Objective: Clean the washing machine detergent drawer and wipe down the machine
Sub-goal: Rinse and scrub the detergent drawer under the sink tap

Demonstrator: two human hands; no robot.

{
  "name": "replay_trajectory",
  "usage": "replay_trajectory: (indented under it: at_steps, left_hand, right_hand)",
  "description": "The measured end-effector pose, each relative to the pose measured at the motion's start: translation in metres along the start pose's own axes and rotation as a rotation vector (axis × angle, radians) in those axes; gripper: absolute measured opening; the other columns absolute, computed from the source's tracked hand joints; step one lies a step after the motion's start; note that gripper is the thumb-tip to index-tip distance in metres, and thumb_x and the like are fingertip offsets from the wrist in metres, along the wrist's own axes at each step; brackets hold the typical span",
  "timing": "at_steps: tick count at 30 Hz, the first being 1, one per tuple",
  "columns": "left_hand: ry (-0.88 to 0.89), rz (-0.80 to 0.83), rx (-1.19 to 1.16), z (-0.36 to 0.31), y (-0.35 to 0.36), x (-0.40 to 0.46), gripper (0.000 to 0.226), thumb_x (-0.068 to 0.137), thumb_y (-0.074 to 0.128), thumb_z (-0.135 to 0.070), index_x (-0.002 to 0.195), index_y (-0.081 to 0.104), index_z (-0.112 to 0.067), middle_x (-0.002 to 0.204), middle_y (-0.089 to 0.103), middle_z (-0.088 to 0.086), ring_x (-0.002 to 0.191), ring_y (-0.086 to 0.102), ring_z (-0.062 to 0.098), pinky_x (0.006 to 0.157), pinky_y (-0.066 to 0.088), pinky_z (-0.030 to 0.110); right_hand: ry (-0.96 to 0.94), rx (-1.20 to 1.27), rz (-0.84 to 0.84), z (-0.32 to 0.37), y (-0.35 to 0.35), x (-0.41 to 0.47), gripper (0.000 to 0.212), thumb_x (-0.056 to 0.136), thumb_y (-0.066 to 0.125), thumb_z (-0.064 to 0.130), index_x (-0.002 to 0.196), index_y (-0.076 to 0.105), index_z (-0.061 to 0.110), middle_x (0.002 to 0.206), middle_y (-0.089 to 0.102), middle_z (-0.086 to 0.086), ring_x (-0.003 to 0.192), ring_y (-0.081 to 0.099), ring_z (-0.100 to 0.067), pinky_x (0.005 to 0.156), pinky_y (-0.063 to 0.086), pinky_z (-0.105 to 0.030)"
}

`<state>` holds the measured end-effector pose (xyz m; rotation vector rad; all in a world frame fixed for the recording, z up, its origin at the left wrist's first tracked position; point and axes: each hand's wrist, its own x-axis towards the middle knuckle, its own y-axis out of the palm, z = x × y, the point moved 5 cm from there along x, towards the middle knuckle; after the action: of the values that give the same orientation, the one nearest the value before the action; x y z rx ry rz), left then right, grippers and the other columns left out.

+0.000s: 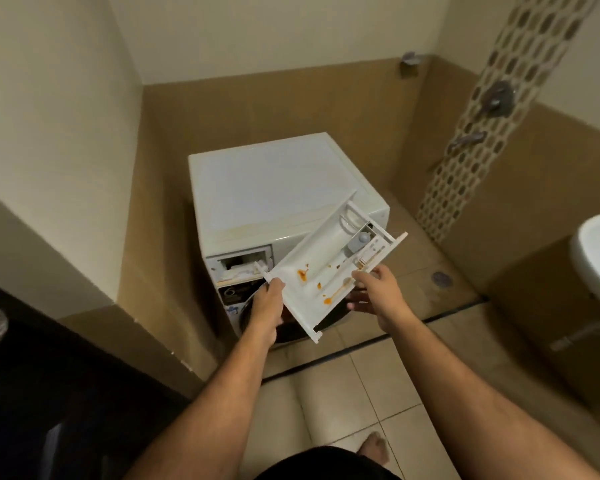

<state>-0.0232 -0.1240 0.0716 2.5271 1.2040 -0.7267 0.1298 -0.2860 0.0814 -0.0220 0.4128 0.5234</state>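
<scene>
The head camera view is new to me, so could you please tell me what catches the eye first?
The white detergent drawer stands out, pulled fully out and held tilted in front of the washing machine, with orange stains in its compartments. The left hand grips its near left corner and the right hand holds its right edge. Behind, the empty drawer slot gapes at the machine's upper left front.

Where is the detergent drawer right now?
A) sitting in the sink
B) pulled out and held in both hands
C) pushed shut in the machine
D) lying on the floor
B: the detergent drawer is out of the washing machine, held by the left hand and right hand.
</scene>
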Motion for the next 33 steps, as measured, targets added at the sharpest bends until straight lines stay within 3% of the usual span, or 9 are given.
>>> replay_trajectory:
  at_steps: [2, 4, 7, 13, 19, 24, 29, 33]
  left_hand:
    - [0.053, 0.039, 0.072, -0.019, 0.026, 0.006, 0.019, 0.097, 0.039, -0.029, 0.095, 0.057, -0.025, 0.086, 0.059, -0.003, 0.078, 0.050, 0.013, 0.062, 0.038, 0.029]
    - [0.095, 0.076, 0.117, -0.035, 0.057, 0.013, 0.019, 0.097, 0.041, -0.030, 0.093, 0.058, -0.025, 0.084, 0.059, -0.001, 0.077, 0.051, 0.014, 0.061, 0.036, 0.029]
    - [0.138, 0.132, 0.117, -0.056, 0.109, 0.022, 0.019, 0.098, 0.047, -0.035, 0.104, 0.062, -0.024, 0.094, 0.067, -0.003, 0.083, 0.059, 0.013, 0.059, 0.040, 0.027]
    - [0.266, 0.253, 0.096, -0.082, 0.221, 0.034, 0.034, 0.094, 0.063, -0.026, 0.126, 0.058, -0.021, 0.109, 0.068, -0.005, 0.095, 0.065, 0.011, 0.062, 0.052, 0.019]
    - [0.302, 0.386, 0.167, -0.080, 0.331, 0.031, 0.034, 0.091, 0.067, -0.017, 0.122, 0.055, -0.020, 0.108, 0.066, -0.003, 0.087, 0.064, 0.005, 0.051, 0.049, 0.010]
    - [0.347, 0.498, 0.235, -0.076, 0.413, 0.022, 0.042, 0.089, 0.068, -0.012, 0.122, 0.048, -0.026, 0.102, 0.063, -0.011, 0.088, 0.063, 0.003, 0.061, 0.052, 0.015]
    - [0.335, 0.573, 0.280, -0.063, 0.484, 0.020, 0.043, 0.089, 0.067, -0.011, 0.128, 0.048, -0.015, 0.104, 0.064, -0.006, 0.086, 0.063, 0.002, 0.057, 0.052, 0.011]
    - [0.320, 0.641, 0.337, -0.056, 0.541, 0.029, 0.030, 0.089, 0.064, -0.010, 0.116, 0.052, -0.016, 0.094, 0.064, -0.010, 0.075, 0.064, 0.000, 0.051, 0.050, 0.011]
  right_hand:
    - [0.009, 0.048, -0.037, 0.006, -0.025, 0.007, 0.028, 0.089, 0.063, 0.018, 0.113, 0.049, 0.012, 0.087, 0.063, -0.010, 0.067, 0.067, -0.024, 0.068, 0.061, -0.043]
    - [0.002, 0.090, -0.070, 0.014, -0.050, 0.016, 0.030, 0.088, 0.060, 0.014, 0.117, 0.050, 0.009, 0.091, 0.068, -0.012, 0.065, 0.067, -0.024, 0.071, 0.060, -0.045]
    - [0.013, 0.212, -0.133, 0.028, -0.086, 0.030, 0.035, 0.089, 0.056, 0.010, 0.123, 0.047, 0.008, 0.107, 0.070, -0.018, 0.071, 0.070, -0.029, 0.076, 0.060, -0.047]
    - [0.030, 0.504, -0.231, 0.053, -0.165, 0.050, 0.039, 0.093, 0.048, 0.003, 0.132, 0.047, 0.003, 0.116, 0.068, -0.021, 0.083, 0.073, -0.035, 0.061, 0.060, -0.037]
    - [-0.011, 0.636, -0.367, 0.064, -0.252, 0.049, 0.038, 0.094, 0.047, 0.002, 0.130, 0.047, 0.011, 0.119, 0.067, -0.017, 0.089, 0.072, -0.037, 0.071, 0.061, -0.042]
    - [-0.047, 0.728, -0.490, 0.063, -0.313, 0.043, 0.037, 0.096, 0.049, 0.004, 0.133, 0.047, 0.010, 0.119, 0.067, -0.018, 0.090, 0.072, -0.035, 0.069, 0.062, -0.040]
    - [-0.088, 0.800, -0.608, 0.065, -0.366, 0.038, 0.036, 0.096, 0.048, 0.003, 0.131, 0.049, 0.010, 0.120, 0.067, -0.017, 0.091, 0.072, -0.035, 0.075, 0.061, -0.044]
    - [-0.115, 0.807, -0.713, 0.068, -0.410, 0.045, 0.034, 0.096, 0.048, 0.002, 0.129, 0.050, 0.011, 0.121, 0.066, -0.017, 0.092, 0.072, -0.035, 0.077, 0.060, -0.044]
